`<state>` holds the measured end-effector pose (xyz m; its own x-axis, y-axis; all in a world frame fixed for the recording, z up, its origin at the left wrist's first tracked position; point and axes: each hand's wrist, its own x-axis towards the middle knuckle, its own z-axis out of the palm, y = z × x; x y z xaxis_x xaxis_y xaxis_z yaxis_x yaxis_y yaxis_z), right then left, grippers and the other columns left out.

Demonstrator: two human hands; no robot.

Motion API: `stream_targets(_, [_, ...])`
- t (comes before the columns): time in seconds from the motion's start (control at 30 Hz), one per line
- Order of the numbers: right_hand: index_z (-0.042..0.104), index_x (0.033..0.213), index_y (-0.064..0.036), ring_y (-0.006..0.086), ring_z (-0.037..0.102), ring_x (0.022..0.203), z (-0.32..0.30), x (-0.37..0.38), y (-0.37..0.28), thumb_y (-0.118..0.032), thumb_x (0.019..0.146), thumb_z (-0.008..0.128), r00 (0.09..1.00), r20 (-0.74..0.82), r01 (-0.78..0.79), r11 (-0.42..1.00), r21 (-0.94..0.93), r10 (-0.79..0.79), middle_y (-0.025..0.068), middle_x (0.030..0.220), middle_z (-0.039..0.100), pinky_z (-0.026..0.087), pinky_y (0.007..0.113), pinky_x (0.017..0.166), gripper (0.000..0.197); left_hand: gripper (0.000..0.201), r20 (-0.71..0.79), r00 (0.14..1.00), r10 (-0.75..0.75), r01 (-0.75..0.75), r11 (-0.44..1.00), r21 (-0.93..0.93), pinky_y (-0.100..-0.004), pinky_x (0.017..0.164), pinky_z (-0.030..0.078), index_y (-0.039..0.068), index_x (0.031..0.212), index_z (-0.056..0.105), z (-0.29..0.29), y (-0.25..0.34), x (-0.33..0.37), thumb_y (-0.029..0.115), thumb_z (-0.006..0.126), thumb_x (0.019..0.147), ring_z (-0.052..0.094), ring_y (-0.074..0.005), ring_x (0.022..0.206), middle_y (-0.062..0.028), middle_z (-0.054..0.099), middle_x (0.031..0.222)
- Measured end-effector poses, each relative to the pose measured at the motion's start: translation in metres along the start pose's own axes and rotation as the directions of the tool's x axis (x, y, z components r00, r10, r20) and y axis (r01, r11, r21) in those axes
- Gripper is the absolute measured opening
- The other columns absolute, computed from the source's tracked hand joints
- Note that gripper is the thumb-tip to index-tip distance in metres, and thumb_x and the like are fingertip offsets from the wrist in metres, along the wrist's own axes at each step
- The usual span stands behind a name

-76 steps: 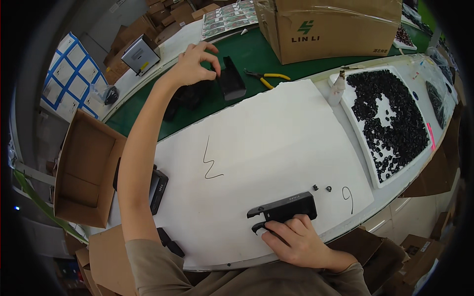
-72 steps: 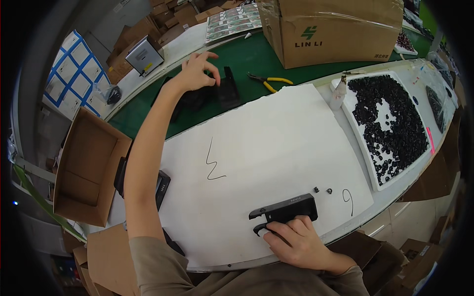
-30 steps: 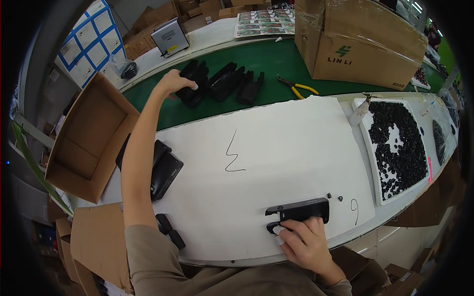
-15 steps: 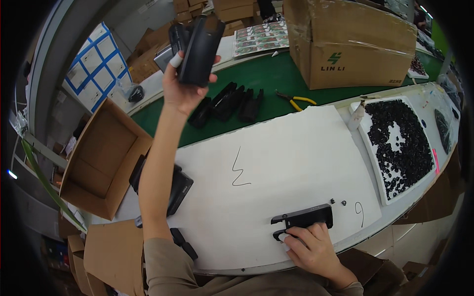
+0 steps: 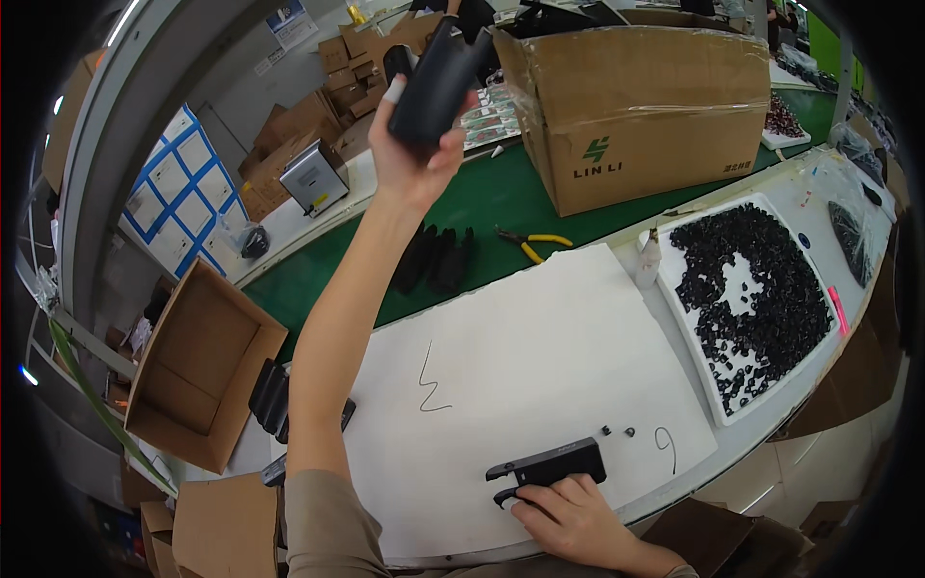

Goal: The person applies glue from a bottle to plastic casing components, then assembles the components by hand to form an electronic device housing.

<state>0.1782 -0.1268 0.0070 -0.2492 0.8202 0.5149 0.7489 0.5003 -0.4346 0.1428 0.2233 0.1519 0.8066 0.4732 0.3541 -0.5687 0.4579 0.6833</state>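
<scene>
My left hand (image 5: 419, 159) is raised over the far side of the bench, its fingers closed round a black plastic housing (image 5: 438, 91) with a forked end. A smaller black part (image 5: 398, 63) shows behind it in the same grip. My right hand (image 5: 568, 515) is low over the white sheet (image 5: 520, 356), fingers closed on the near edge of another black housing (image 5: 549, 467) lying there, its open forked end toward the left. Two tiny black pieces, one a small black bit (image 5: 630, 433), lie just beyond that housing.
A big taped carton (image 5: 655, 125) holding black parts stands at the back. Yellow-handled pliers (image 5: 533, 241) and several black housings (image 5: 438, 260) lie on the green mat (image 5: 376, 289). A white tray (image 5: 721, 409) of small black pieces is at right, an open carton (image 5: 198, 371) at left.
My left hand has moved right and farther off with the black housings, toward the big carton. My right hand stays on its housing. The whole view has shifted.
</scene>
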Motion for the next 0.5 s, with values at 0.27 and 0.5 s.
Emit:
stream_targets(0.27, [0.057,0.097,0.0005,0.0243,0.048,0.080,0.006,-0.008,-0.001,-0.008,0.071,0.053,0.997,-0.076,0.017,0.992,0.126,-0.008,0.0116,0.099,0.054,0.038,0.035,0.071,0.028,0.056,0.115,0.993,-0.005,0.001,1.000,0.031,-0.0195,0.035,0.035,-0.003,0.116,0.047,0.019,-0.005,0.060,0.045,0.044,0.088,0.046,-0.0134,0.050,-0.0193,0.058,0.099])
stream_targets(0.5, [0.057,0.097,-0.0003,0.0241,0.048,0.080,0.010,-0.012,0.002,-0.011,0.073,0.053,0.997,-0.069,0.025,0.990,0.139,-0.016,0.0124,0.099,0.054,0.037,0.036,0.072,0.027,0.056,0.126,0.992,-0.024,0.000,0.982,0.190,-0.0211,0.031,0.032,-0.004,0.111,0.050,0.026,-0.016,0.074,0.046,0.042,0.088,0.043,-0.0136,0.041,-0.0179,0.059,0.089])
